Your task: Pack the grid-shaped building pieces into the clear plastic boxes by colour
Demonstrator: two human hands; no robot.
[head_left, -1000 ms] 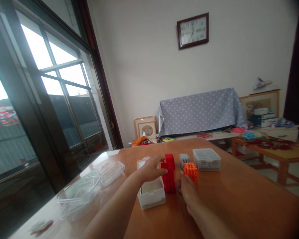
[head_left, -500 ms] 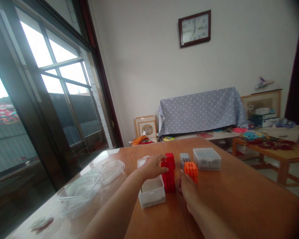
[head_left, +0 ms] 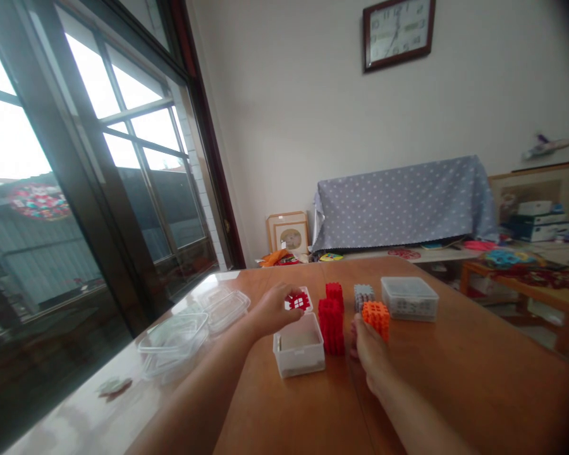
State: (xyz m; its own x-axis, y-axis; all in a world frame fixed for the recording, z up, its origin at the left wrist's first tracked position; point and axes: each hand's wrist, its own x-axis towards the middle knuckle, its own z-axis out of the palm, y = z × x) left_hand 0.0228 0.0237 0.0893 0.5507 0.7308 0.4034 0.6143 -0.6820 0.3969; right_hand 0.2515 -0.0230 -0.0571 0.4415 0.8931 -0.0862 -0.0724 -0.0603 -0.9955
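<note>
My left hand pinches a flat red notched piece with square holes, held above the far end of an open clear plastic box. Just right of that box stand stacked red notched blocks, upright on the table. My right hand rests near the table with its fingers curled together, close against an orange notched block. What its fingers hold, if anything, is hidden. Behind the orange block sits a grey notched block.
A lidded clear box stands right of the blocks on the wooden table. Clear plastic containers lie at the left, with a small pale and dark item nearer. Windows line the left side.
My left hand has moved left from the red blocks, and a flat red piece now shows in its fingers. My right hand stays beside the orange block. The view has shifted slightly.
</note>
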